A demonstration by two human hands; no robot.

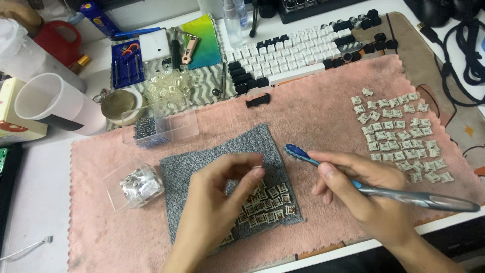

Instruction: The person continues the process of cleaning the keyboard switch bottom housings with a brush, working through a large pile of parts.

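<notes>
Ok, from my remote seat I see the left hand [220,202] pinching a small switch part [257,167] w/ thumb & fingertips, over the grey cloth [202,177]. The right hand [364,194] grips a blue toothbrush [384,189], bristle head just right of that part. More switch parts [268,202] sit in rows on the cloth, under the left hand.

A keyboard [295,53] with black and white keycaps lies at twelve o'clock beyond the pink towel [323,108]. A white cup [53,103] lies tipped at nine o'clock. A blue tool case [126,63] sits at eleven o'clock, black cables [465,50] at two o'clock.
</notes>
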